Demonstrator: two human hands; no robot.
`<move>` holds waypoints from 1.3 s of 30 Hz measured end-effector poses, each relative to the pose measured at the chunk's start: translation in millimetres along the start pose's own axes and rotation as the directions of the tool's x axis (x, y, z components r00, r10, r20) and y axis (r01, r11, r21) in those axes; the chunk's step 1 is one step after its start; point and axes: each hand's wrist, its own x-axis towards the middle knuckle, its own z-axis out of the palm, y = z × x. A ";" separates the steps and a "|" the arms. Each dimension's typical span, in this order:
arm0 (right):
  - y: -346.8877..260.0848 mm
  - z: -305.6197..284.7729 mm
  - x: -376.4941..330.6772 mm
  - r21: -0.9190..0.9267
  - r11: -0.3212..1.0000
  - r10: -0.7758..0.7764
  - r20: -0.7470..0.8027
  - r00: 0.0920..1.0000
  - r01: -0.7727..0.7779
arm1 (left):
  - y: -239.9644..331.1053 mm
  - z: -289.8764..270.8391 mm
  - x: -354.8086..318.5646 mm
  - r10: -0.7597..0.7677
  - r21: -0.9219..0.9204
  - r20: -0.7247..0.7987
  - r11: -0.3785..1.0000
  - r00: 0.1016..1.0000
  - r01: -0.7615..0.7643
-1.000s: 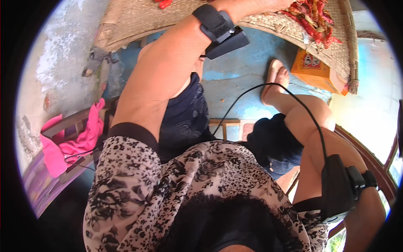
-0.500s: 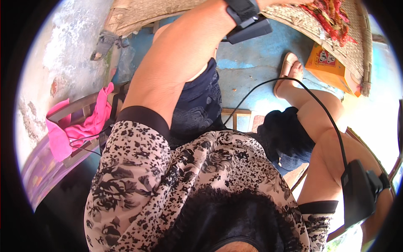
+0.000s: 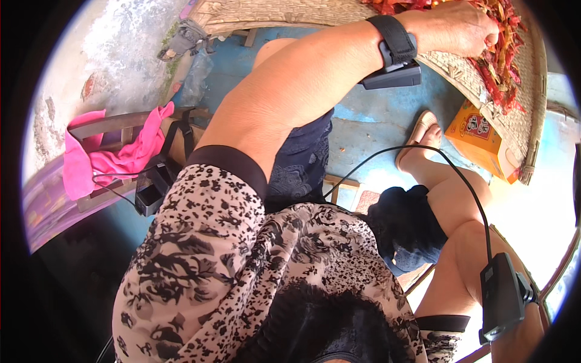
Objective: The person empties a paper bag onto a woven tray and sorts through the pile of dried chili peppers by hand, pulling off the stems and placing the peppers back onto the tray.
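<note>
- Since dried and shrivelled, probably feather-light, brittle and crumbly, those red chillies; best pinched gently by the stems or scooped loosely, not squeezed.
- Spread over the woven tray at far right, just above an orange box.
- Left hand down on the pile, fingers curled into it; can't tell whether actually gripping any.
- Right hand cut off at the near right edge, only a wrist with a black strapped device showing, so no call there.
- Far part of the tray lost past the rim.
</note>
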 end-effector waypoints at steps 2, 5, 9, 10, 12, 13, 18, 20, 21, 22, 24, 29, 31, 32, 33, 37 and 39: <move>-9.4 7.7 -0.5 -0.017 1.000 -0.023 0.012 1.000 0.023 | -9.0 -2.2 5.7 -0.032 0.161 0.037 0.987 0.999 0.025; -9.2 3.7 2.6 -0.060 0.998 -0.030 0.007 1.000 0.030 | -14.4 5.7 12.5 -0.075 0.311 0.084 0.949 0.994 0.045; -2.9 3.1 0.5 -0.091 0.995 -0.037 -0.001 0.999 0.037 | -16.7 10.7 7.7 -0.062 0.279 0.010 0.959 0.998 0.057; -1.1 1.2 -1.5 -0.099 0.994 -0.038 0.002 0.999 0.038 | -13.9 12.1 6.6 -0.027 0.329 -0.007 0.944 1.000 0.027; 2.0 -3.7 -2.6 -0.115 0.993 -0.040 0.007 0.999 0.040 | -11.7 10.9 8.0 0.005 0.371 -0.018 0.929 1.000 0.003; 2.9 -4.7 -1.3 -0.118 0.992 -0.045 0.002 0.999 0.045 | -11.1 10.0 6.4 0.050 0.392 -0.017 0.919 0.999 -0.040; -2.1 6.1 -2.5 -0.161 0.985 -0.067 0.011 0.998 0.068 | -19.1 -18.2 14.8 0.129 0.523 -0.214 0.852 0.968 0.002; -46.3 -12.1 -12.9 -0.162 0.985 -0.065 -0.017 0.998 0.061 | -12.0 -38.5 20.5 0.143 0.478 -0.278 0.878 0.950 0.007; -31.3 -13.0 3.3 -0.153 0.986 -0.076 -0.028 0.997 0.071 | 5.3 -47.7 22.3 0.133 0.428 -0.353 0.903 0.926 0.033; -5.3 -10.7 7.0 -0.193 0.980 -0.058 -0.045 0.997 0.049 | -10.3 -52.9 14.2 0.098 0.396 -0.360 0.917 0.928 0.057; -7.2 5.1 -1.3 -0.181 0.980 -0.083 0.003 0.997 0.082 | -16.5 -75.1 4.8 0.054 0.399 -0.360 0.911 0.931 0.101; -8.7 7.4 3.6 -0.204 0.975 -0.092 0.005 0.996 0.091 | -26.7 -76.8 -7.1 -0.054 0.384 -0.259 0.911 0.964 0.154; -11.7 7.1 0.7 -0.212 0.974 -0.085 -0.001 0.996 0.083 | -27.0 -74.3 -11.9 -0.150 0.475 -0.153 0.856 0.977 0.206; -12.1 5.7 2.3 -0.214 0.973 -0.086 -0.003 0.996 0.083 | -24.5 -71.5 -12.7 -0.198 0.491 -0.119 0.840 0.973 0.231; -12.3 7.7 0.8 -0.217 0.973 -0.084 0.000 0.996 0.082 | -23.0 -70.7 -15.3 -0.246 0.508 -0.087 0.823 0.965 0.256; -6.7 1.9 2.8 -0.229 0.969 -0.095 -0.002 0.995 0.092 | -36.2 -51.8 -14.3 -0.172 0.563 0.083 0.821 0.982 0.096; -6.8 4.8 -3.3 -0.241 0.966 -0.094 -0.004 0.996 0.091 | -28.7 -53.2 -16.7 -0.263 0.628 0.085 0.763 0.961 0.153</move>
